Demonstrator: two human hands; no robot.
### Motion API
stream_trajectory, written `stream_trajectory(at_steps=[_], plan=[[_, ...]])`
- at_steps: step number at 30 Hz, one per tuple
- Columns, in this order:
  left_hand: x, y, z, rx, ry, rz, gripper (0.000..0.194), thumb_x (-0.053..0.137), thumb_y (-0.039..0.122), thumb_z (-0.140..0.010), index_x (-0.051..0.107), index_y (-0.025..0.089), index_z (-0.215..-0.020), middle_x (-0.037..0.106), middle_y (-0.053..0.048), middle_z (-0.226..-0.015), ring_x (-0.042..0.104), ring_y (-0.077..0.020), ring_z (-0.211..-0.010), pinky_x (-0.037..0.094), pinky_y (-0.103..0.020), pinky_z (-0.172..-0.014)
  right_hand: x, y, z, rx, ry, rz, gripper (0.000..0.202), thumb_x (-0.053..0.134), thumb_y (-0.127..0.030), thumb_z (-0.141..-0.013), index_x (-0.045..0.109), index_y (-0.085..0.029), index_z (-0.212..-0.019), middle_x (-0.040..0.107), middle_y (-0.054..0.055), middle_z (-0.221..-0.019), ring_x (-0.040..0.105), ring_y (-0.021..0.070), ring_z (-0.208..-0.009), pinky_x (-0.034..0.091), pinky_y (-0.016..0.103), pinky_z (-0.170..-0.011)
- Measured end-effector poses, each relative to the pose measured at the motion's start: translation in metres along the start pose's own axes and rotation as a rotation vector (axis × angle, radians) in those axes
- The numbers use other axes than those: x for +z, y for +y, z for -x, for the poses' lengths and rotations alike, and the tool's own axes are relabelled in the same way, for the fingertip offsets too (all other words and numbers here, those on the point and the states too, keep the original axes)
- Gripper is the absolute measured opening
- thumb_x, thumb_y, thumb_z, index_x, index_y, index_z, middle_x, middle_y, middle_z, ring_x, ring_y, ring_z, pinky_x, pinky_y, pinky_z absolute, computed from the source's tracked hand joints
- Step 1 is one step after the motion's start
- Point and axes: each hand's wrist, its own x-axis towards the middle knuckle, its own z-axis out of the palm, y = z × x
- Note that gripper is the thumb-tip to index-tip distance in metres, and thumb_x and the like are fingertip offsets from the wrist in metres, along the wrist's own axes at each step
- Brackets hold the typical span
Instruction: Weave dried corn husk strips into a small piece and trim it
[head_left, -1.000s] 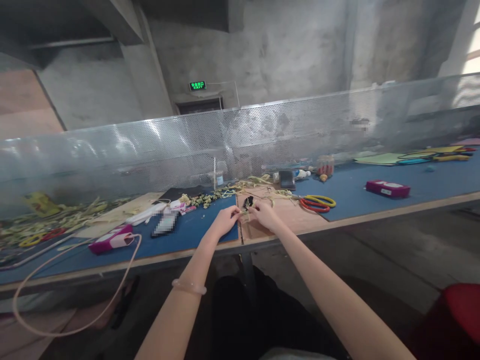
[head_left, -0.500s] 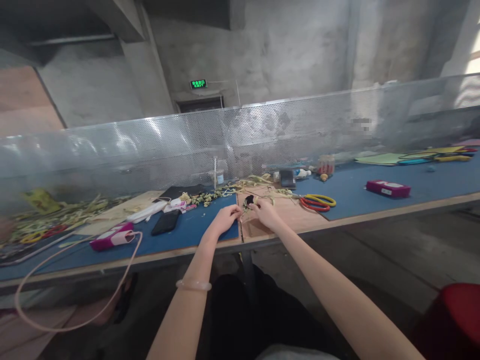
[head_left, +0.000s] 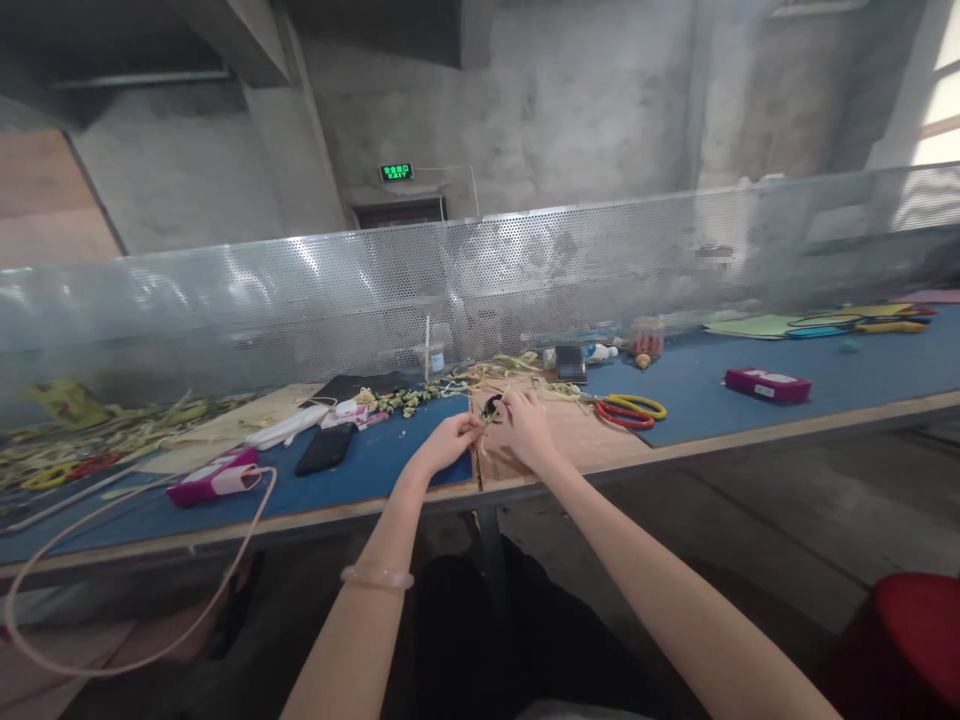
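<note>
While working at a long bench (head_left: 750, 432), holding both bare hands close together near the front edge, at the seam between a blue work surface (head_left: 439, 475) and a brown board (head_left: 592, 445). Curling the left hand (head_left: 448, 442) over the blue side, setting thumb and fingertips together beside some pale green strands (head_left: 487, 430); at this size, not telling whether pinching a strand or only touching. Bending the fingers of the right hand (head_left: 529, 432) over the board, right beside a small black piece (head_left: 491, 406), again not telling whether gripping or merely resting against. Seeing the black piece sitting on the brown board between the two hands, with the strands lying on its near side, and finding its exact form too blurred for naming. Wearing a pale bracelet (head_left: 377, 577) around the left forearm.

Having scissors (head_left: 631, 407) with red and yellow handles lying at the board's right edge, near the right hand. Noting a tangle of yellow-green strips (head_left: 409, 400) running behind the hands, and a black phone (head_left: 325, 449) lying flat to the left. Finding a magenta box (head_left: 202, 482) with a pale pink cable (head_left: 264, 508) looping off the bench farther left, and another magenta block (head_left: 767, 385) standing well apart on the right. Facing a perforated metal screen (head_left: 525, 265) along the bench's back, below a green exit sign (head_left: 397, 172).
</note>
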Motion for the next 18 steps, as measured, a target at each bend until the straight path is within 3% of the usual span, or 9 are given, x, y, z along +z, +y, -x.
stream_trajectory(at_steps=[4,10,18], plan=[[-0.001,0.0011,0.0026,0.027,-0.023,0.003,0.023,0.049,0.041,-0.079,0.053,0.019,-0.074,0.057,0.001,-0.063,0.055,-0.0149,-0.06,0.044,-0.025,-0.064,0.0,-0.0009,0.0007,-0.001,-0.002,0.007,0.021,0.034,-0.028,-0.089,0.049,-0.02,-0.077,0.057,0.01,-0.091,0.045,0.024,-0.092,0.032,0.035,-0.079],[0.0,0.0024,0.0032,-0.032,-0.013,0.054,0.025,0.055,0.042,-0.075,0.056,0.018,-0.08,0.06,-0.001,-0.066,0.058,-0.0171,-0.064,0.044,-0.028,-0.067,0.0033,0.0034,0.0006,0.164,-0.12,-0.298,0.017,0.031,-0.032,-0.088,0.04,-0.023,-0.077,0.05,0.0,-0.062,0.048,0.0171,-0.056,0.032,0.025,-0.055],[-0.0009,0.0043,0.0019,0.005,0.022,0.042,0.03,0.05,0.046,-0.079,0.059,0.017,-0.08,0.06,-0.001,-0.073,0.055,-0.0153,-0.067,0.042,-0.024,-0.063,0.0007,0.0001,0.0006,0.119,-0.138,-0.352,0.016,0.035,-0.031,-0.084,0.036,-0.023,-0.07,0.048,-0.001,-0.059,0.049,0.0169,-0.059,0.033,0.024,-0.056]])
